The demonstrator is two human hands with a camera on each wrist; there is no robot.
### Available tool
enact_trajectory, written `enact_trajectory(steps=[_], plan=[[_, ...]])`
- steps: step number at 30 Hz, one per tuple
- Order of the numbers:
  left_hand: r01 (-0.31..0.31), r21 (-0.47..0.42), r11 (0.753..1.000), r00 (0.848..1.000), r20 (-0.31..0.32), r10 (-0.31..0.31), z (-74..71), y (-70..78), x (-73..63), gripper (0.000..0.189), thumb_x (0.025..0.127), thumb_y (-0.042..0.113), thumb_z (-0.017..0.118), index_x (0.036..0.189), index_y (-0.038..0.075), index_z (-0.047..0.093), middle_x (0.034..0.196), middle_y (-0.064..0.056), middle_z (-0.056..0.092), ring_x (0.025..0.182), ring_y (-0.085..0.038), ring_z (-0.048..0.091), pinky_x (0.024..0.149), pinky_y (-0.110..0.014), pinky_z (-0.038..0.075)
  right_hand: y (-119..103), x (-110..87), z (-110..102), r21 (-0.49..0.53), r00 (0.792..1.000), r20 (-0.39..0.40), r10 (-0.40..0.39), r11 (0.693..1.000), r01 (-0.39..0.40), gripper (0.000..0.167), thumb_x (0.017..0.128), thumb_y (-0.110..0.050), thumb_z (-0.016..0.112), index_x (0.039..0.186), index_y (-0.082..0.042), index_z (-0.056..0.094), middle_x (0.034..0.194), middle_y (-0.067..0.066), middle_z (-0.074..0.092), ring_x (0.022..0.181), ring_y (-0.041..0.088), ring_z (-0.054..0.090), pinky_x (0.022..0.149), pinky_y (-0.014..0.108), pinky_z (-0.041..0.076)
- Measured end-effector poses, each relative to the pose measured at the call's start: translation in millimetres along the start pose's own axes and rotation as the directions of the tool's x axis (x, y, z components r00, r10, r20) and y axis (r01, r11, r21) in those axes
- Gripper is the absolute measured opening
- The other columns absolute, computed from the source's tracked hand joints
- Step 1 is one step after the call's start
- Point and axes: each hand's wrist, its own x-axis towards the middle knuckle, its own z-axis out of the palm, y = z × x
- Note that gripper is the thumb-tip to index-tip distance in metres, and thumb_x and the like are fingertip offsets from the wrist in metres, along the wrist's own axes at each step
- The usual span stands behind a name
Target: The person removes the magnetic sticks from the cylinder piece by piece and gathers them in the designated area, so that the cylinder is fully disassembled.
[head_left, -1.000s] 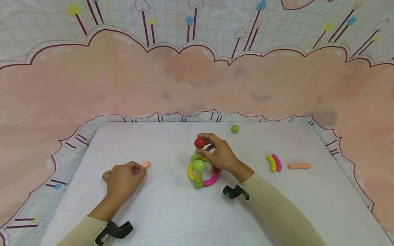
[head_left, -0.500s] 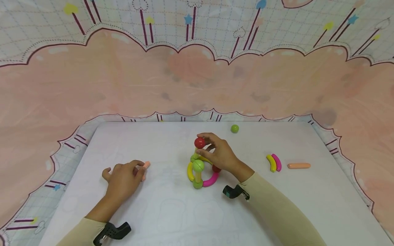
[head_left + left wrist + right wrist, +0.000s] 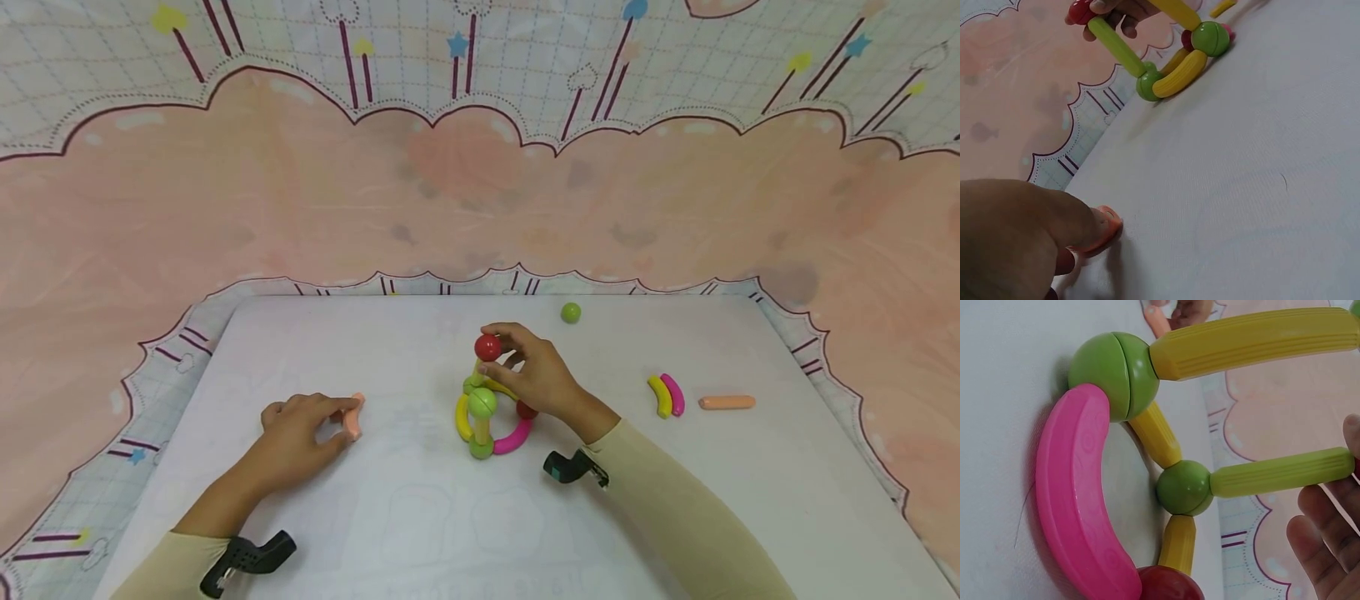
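- Peach-coloured cloth point(image 3: 300, 200) hangs behind a white table point(image 3: 420, 517); take the ball-and-stick frame point(image 3: 482, 404) as the dial's centre, seen from the person's side.
- At nine o'clock, the left hand point(image 3: 296, 433) pinches a short peach stick point(image 3: 354, 422) between thumb and fingers.
- Just changed: that hand has shifted toward eight o'clock, thumb now at the stick's six o'clock end. Probably only a new grip; the stick remains well apart from the frame.
- Right hand point(image 3: 536, 375), unchanged, pinches the red ball point(image 3: 487, 347) atop the frame's light green stick point(image 3: 1285, 474), seemingly steadying it.
- Loose: green ball point(image 3: 571, 312), one o'clock; yellow stick point(image 3: 660, 397), pink stick point(image 3: 673, 395), orange stick point(image 3: 727, 402), three o'clock.
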Motion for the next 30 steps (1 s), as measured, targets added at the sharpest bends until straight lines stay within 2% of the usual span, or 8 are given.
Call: enact_trajectory(steps=[4,8,14,21,26,30], plan=[[-0.012,-0.003,1.000,1.000,-0.018,0.012,0.0,-1.7,1.3,0.050,0.086,0.023,0.084,0.132,0.014,0.069,0.124,-0.009,0.065,0.122,-0.042,0.050,0.092,-0.069,0.027,0.6,0.0,0.1,-0.004,1.000,-0.001,0.005,1.000,-0.005,0.055,0.088,-0.012,0.083,0.137,-0.014,0.057,0.115,0.002,0.072,0.096,0.017,0.066,0.084,0.039,0.056],[-0.036,-0.017,0.999,0.999,-0.033,0.035,0.4,-3.2,2.3,0.050,0.086,0.023,0.084,0.132,0.015,0.068,0.134,-0.012,0.063,0.128,-0.044,0.046,0.092,-0.068,0.030,1.5,0.0,0.1,-0.004,1.000,-0.002,0.009,1.000,-0.009,0.054,0.088,-0.012,0.083,0.136,-0.014,0.057,0.115,0.002,0.072,0.097,0.017,0.065,0.084,0.038,0.055],[-0.063,-0.013,0.998,0.997,-0.035,0.063,1.9,-8.0,4.6,0.051,0.085,0.020,0.083,0.133,0.016,0.067,0.135,-0.007,0.065,0.128,-0.042,0.046,0.094,-0.068,0.030,1.7,-0.6,-0.5,-0.007,1.000,-0.005,0.023,1.000,-0.023,0.054,0.089,-0.013,0.082,0.136,-0.014,0.058,0.114,0.001,0.072,0.097,0.017,0.065,0.084,0.036,0.055],[-0.067,-0.021,0.998,0.998,-0.023,0.067,3.5,-15.6,7.5,0.053,0.085,0.016,0.082,0.135,0.017,0.065,0.133,-0.005,0.065,0.129,-0.039,0.046,0.095,-0.067,0.029,1.4,-0.5,0.6,0.000,1.000,-0.009,0.013,1.000,-0.013,0.054,0.088,-0.012,0.083,0.136,-0.015,0.058,0.114,0.002,0.073,0.099,0.025,0.067,0.084,0.037,0.055],[-0.054,-0.015,0.998,0.998,-0.026,0.053,-0.1,-9.0,8.9,0.058,0.086,0.022,0.082,0.138,0.013,0.059,0.139,-0.014,0.059,0.133,-0.042,0.042,0.097,-0.068,0.027,2.6,-0.2,0.6,0.000,1.000,-0.007,0.009,1.000,-0.009,0.054,0.088,-0.012,0.083,0.137,-0.014,0.058,0.115,0.001,0.072,0.100,0.023,0.066,0.084,0.036,0.055],[-0.093,-0.031,0.995,0.993,-0.073,0.091,-1.1,4.7,15.4,0.056,0.089,0.020,0.079,0.139,0.008,0.057,0.138,-0.018,0.058,0.133,-0.043,0.042,0.100,-0.068,0.026,2.6,-0.2,-0.2,-0.001,1.000,-0.004,0.015,1.000,-0.015,0.055,0.088,-0.013,0.083,0.137,-0.014,0.058,0.116,0.001,0.072,0.102,0.027,0.067,0.084,0.037,0.055]])
